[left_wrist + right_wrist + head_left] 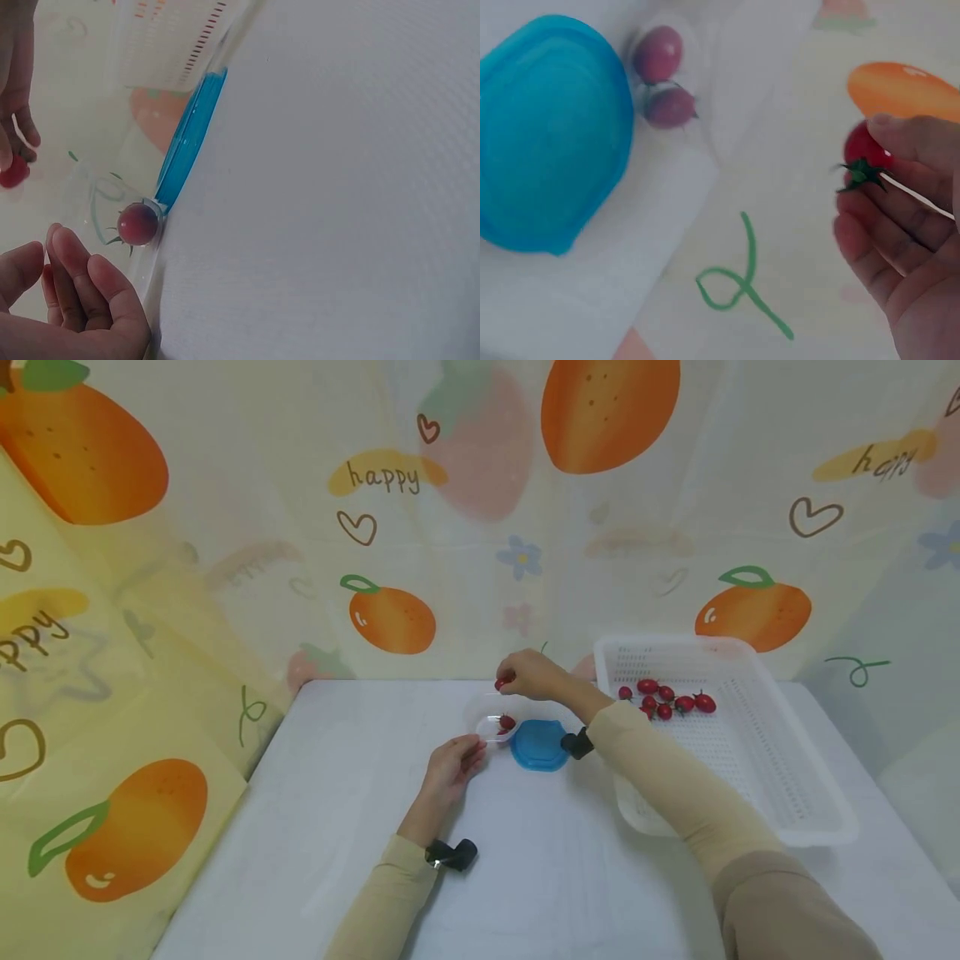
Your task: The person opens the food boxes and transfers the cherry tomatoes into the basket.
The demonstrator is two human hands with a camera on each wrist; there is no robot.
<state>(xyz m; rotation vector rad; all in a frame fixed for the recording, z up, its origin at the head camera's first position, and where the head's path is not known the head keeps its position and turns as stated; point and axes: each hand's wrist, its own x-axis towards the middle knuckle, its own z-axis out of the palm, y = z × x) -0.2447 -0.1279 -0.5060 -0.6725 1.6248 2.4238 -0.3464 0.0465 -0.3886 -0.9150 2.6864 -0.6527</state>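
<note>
A cherry tomato (866, 146) with its green stem is pinched between the thumb and fingers of my right hand (534, 674), raised above and behind a small clear plastic container (487, 729). Inside that container lie two cherry tomatoes (662, 54); in the left wrist view only one tomato (138, 224) shows clearly. My left hand (452, 768) holds the container by its near left rim, thumb and fingers bent at the edge; the see-through wall is hard to make out there. Right of the container, a blue lid (540, 746) lies flat on the table.
A white perforated basket (795, 760) stands on the right of the white table (300, 827), with several cherry tomatoes (664, 693) toward its back left. My right forearm crosses over its near left side. A fruit-printed curtain (465, 552) hangs behind the table.
</note>
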